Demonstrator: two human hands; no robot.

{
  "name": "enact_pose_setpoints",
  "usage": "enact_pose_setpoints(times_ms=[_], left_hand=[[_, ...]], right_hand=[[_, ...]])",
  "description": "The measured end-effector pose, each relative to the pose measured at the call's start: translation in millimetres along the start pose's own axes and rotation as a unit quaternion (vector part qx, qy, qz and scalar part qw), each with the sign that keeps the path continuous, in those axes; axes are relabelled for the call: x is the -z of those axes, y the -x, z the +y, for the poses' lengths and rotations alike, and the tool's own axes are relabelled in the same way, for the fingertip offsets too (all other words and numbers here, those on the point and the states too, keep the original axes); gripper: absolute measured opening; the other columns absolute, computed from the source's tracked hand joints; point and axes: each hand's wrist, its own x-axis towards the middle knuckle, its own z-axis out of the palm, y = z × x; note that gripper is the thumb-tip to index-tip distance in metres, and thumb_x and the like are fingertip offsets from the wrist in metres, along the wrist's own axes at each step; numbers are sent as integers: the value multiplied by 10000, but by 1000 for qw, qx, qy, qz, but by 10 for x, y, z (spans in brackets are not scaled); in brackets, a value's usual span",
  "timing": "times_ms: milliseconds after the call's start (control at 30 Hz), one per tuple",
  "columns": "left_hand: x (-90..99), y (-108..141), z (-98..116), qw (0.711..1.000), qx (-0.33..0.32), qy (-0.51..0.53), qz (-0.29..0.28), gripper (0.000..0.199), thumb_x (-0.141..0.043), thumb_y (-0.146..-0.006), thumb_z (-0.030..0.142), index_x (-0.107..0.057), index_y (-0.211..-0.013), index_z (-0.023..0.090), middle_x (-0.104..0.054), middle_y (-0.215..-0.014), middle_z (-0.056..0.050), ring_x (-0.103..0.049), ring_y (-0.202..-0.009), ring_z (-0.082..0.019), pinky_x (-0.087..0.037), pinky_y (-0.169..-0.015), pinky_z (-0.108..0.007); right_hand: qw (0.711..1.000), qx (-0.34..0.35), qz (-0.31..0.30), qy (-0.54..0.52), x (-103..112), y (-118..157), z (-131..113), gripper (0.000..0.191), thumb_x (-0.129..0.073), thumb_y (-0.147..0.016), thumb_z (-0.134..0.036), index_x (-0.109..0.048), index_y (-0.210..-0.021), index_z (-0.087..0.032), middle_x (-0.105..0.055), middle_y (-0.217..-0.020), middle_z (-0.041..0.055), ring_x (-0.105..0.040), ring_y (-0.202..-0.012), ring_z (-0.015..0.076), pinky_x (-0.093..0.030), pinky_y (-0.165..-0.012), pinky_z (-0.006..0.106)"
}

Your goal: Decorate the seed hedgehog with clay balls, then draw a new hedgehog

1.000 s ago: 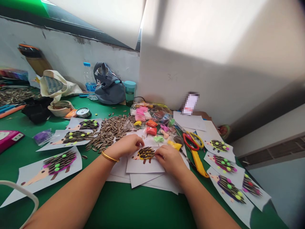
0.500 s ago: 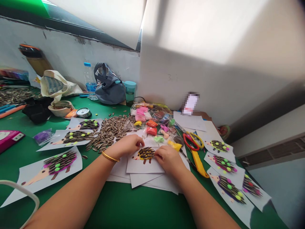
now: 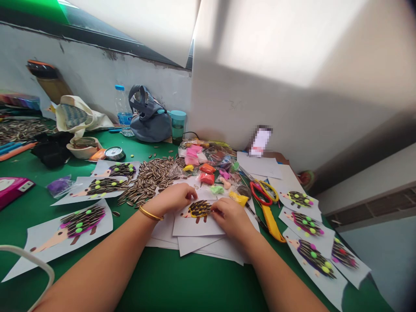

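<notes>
Right hand (image 3: 232,216) is pinching narrowly at the rear of the hedgehog (image 3: 199,209), can't tell on what; left hand (image 3: 177,197) is curling near the paper's top edge, contents hidden, maybe steadying paper (image 3: 188,229). Hedgehog is lying between hands. Seeds (image 3: 156,173) are sitting nearby, likely for reach; bags (image 3: 207,178) are holding coloured clay (image 3: 191,156)

Tabletop (image 3: 182,284): green, smooth. Centre: loose stack of white paper sheets (image 3: 191,245); heap of striped seeds (image 3: 156,173) to its left, a few strays nearby. Left: three hedgehog pictures (image 3: 79,223), purple packet (image 3: 60,186), magenta device (image 3: 13,190) cut off by view edge. Right: yellow cutter (image 3: 273,224); more hedgehog pictures (image 3: 307,222), some overlapping. Rear: blue-grey bag (image 3: 151,125) between blue-capped bottle (image 3: 124,118) and teal-lidded cup (image 3: 177,126); round tin (image 3: 115,153) nearer, left of seeds.
</notes>
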Motion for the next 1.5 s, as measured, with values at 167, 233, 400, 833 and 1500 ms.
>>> enact_pose_setpoints(times_ms=[167,233,400,833,1500], left_hand=[[20,11,33,1000,3,-7,0,313,-548,-730,161,-732,-958,270,-725,-899,-6,-626,-781,-166,-412,-654,-229],[26,12,44,1000,6,-7,-3,308,-551,-731,164,-733,-958,264,-725,-910,-11,-629,-783,-166,-416,-658,-228],[26,9,42,1000,13,-3,-2,293,-552,-740,184,-732,-958,260,-727,-913,-14,-631,-781,-166,-419,-660,-226],[22,8,46,1000,10,-5,-3,300,-549,-735,168,-732,-956,256,-724,-922,-15,-634,-792,-169,-428,-662,-225],[7,4,15,1000,0,-7,7,307,-544,-725,182,-733,-950,270,-726,-894,-4,-628,-763,-162,-406,-638,-229]], right_hand=[[1000,13,13,-4,17,8,-6,87,-656,-825,-181,-685,-896,-222,-642,-850,26,-571,-805,161,-424,-734,265],[1000,23,19,-5,11,5,-9,95,-658,-826,-190,-692,-904,-232,-637,-867,29,-569,-822,164,-421,-750,272],[1000,23,15,-14,-64,-14,-22,71,-647,-829,-193,-701,-856,-231,-620,-845,30,-560,-829,171,-416,-755,276],[1000,-5,17,6,-91,-4,-36,26,-664,-814,-199,-675,-812,-222,-610,-845,26,-548,-841,176,-403,-753,276],[999,15,-10,46,-117,-48,-77,93,-613,-840,-152,-694,-807,-183,-645,-818,50,-571,-803,179,-409,-745,286]])
